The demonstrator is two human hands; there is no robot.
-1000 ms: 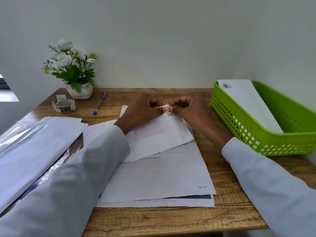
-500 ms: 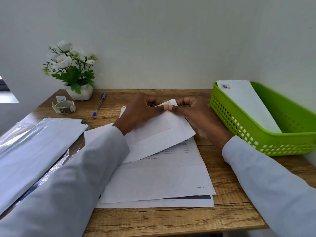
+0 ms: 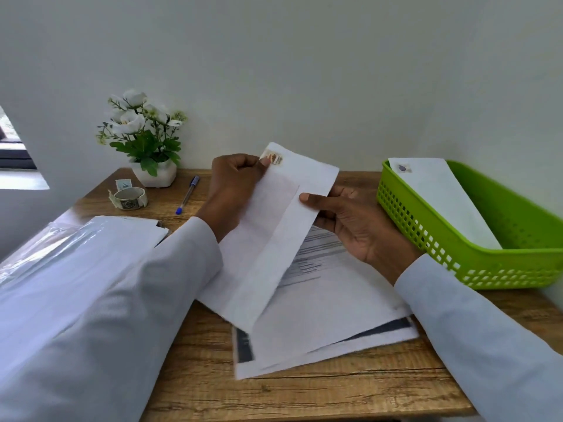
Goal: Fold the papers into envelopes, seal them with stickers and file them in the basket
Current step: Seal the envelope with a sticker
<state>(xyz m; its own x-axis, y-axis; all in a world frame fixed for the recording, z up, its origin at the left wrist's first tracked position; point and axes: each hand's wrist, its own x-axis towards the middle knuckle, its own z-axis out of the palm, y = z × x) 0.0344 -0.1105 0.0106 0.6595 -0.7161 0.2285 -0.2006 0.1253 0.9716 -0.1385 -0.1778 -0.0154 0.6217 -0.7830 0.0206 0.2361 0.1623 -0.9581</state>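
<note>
Two hands: one folded envelope (image 3: 274,236) is held up off the bench (image 3: 304,388), its long axis running from near-left to far-right, the far end highest.
Sticker: a small brown-and-white sticker (image 3: 273,158) sits at the envelope's far corner, under the left thumb.
Left hand: the left hand (image 3: 234,187) grips the far end, fingers curled behind the paper, thumb pressing by the sticker.
Right hand: the right hand (image 3: 350,222) holds the envelope's right long edge, thumb on top, fingers underneath.
Basket: the green basket (image 3: 457,254) stands to the right, just beside the right hand, already holding one sealed envelope (image 3: 441,202) leaning on its far wall.
Reach: the right hand is the nearer; filing looks like a short carry rightward over the basket's near rim.
Room: open space in the basket to the right of the filed envelope; nothing stands between hand and rim.
Beneath: loose printed sheets (image 3: 329,315) lie under the hands.
Far left: tape roll (image 3: 130,197), pen (image 3: 187,194) and flower pot (image 3: 146,138), well apart from the path.
</note>
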